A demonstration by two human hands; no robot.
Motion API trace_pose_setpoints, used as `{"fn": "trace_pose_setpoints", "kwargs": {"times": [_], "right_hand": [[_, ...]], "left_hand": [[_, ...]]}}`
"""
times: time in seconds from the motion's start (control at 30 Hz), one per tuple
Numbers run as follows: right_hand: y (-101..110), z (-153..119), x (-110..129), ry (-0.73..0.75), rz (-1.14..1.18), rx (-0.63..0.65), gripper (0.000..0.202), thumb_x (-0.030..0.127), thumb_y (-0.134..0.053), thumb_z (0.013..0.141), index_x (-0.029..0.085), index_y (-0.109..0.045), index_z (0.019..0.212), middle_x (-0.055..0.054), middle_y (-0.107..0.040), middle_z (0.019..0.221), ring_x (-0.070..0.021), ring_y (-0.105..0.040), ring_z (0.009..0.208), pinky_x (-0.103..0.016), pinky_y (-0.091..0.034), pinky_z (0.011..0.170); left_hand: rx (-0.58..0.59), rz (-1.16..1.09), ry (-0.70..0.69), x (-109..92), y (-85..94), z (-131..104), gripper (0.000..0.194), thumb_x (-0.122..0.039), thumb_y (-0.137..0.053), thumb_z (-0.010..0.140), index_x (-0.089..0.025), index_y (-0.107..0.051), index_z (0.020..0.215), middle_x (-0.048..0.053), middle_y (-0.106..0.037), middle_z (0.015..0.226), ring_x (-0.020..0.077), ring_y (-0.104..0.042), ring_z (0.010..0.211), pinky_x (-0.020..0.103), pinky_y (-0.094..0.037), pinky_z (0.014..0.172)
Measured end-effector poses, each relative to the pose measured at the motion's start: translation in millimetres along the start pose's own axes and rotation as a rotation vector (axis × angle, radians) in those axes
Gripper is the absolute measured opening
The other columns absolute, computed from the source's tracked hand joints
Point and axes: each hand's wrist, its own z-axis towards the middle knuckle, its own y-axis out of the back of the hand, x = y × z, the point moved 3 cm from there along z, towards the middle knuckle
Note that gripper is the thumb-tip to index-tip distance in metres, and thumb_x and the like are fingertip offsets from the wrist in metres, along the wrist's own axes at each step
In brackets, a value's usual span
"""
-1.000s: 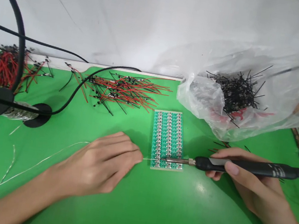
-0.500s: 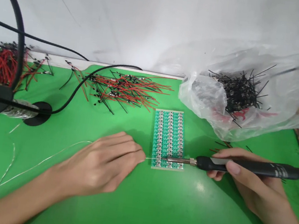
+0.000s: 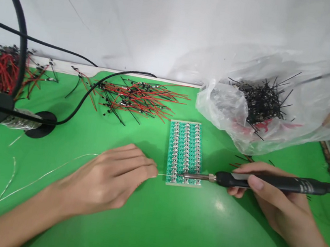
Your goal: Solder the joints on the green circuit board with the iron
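The left hand [image 3: 114,175], fingers pinched on solder wire [image 3: 162,175], sits at seven to eight o'clock of the circuit board [image 3: 183,152]. At four o'clock, the right hand's [image 3: 277,194] fingers close round a soldering iron [image 3: 237,180], its tip over the board's lower part. Beyond, red-and-black leads [image 3: 138,97] lie on the green bench [image 3: 150,227] toward eleven, a plastic bag [image 3: 225,111] toward one.

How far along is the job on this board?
Looks done: the circuit board carries three shiny columns, though I can't tell which joints are finished. In hand: solder wire in the left hand, soldering iron in the right hand, its tip over the near end. Possibly left: loose red and black wires behind.
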Motion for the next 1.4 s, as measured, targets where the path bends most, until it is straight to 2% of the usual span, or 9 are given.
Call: {"fn": "trace_pose_setpoints", "kwargs": {"times": [0.17,0.27,0.6,0.83,1.23,1.4], "right_hand": [[-0.1,0.1,2.0,-0.011,0.037,-0.002,0.017,0.041,-0.081,0.077,0.026,-0.08,0.086,-0.003,-0.077,0.071,-0.0181,-0.069,0.063,-0.028,-0.058,0.059],[-0.1,-0.1,1.8,-0.02,0.029,-0.006,0.019,0.041,-0.083,0.075,0.025,-0.08,0.085,-0.003,-0.078,0.071,-0.0179,-0.069,0.062,-0.027,-0.058,0.059],[1.7,-0.2,-0.7,-0.015,0.013,0.008,0.02,0.04,-0.081,0.078,0.023,-0.079,0.089,-0.003,-0.079,0.071,-0.0175,-0.07,0.063,-0.028,-0.06,0.061],[1.1,-1.7,-1.9,-0.039,0.026,-0.009,0.021,0.04,-0.082,0.077,0.023,-0.079,0.09,-0.003,-0.079,0.07,-0.0153,-0.07,0.063,-0.024,-0.059,0.063],[1.2,-1.1,-2.2,-0.046,0.007,-0.027,0.021,0.043,-0.083,0.075,0.027,-0.08,0.089,-0.002,-0.079,0.07,-0.0169,-0.07,0.063,-0.026,-0.059,0.062],[0.1,-0.6,-1.3,-0.036,0.004,-0.005,0.019,0.042,-0.081,0.078,0.028,-0.08,0.089,-0.001,-0.079,0.071,-0.0152,-0.071,0.064,-0.023,-0.058,0.062]], "left_hand": [[0.025,0.0,-0.009,-1.2,-1.4,-0.1,0.027,0.0,-0.054,0.089,-0.007,-0.06,0.115,0.01,-0.072,0.102,0.0209,-0.065,0.09,0.037,-0.055,0.078],[0.029,0.051,-0.043,-2.7,-1.4,0.6,0.029,0.002,-0.052,0.088,-0.006,-0.06,0.115,0.011,-0.072,0.102,0.0213,-0.064,0.092,0.038,-0.055,0.081],[0.05,0.107,-0.074,-5.3,-2.6,-0.4,0.031,0.006,-0.051,0.085,-0.001,-0.06,0.113,0.013,-0.069,0.1,0.0224,-0.063,0.094,0.038,-0.054,0.081],[0.055,0.154,-0.08,-8.1,-1.1,1.1,0.026,0.0,-0.047,0.091,-0.004,-0.059,0.114,0.012,-0.07,0.099,0.0213,-0.063,0.093,0.038,-0.054,0.084],[0.064,0.204,-0.095,-11.2,-1.1,3.6,0.021,-0.003,-0.044,0.095,-0.004,-0.059,0.109,0.012,-0.072,0.098,0.0215,-0.064,0.088,0.037,-0.053,0.08],[0.066,0.239,-0.098,-12.3,0.7,6.5,0.021,-0.007,-0.041,0.099,-0.005,-0.059,0.108,0.011,-0.073,0.097,0.0204,-0.065,0.086,0.037,-0.053,0.078]]}}
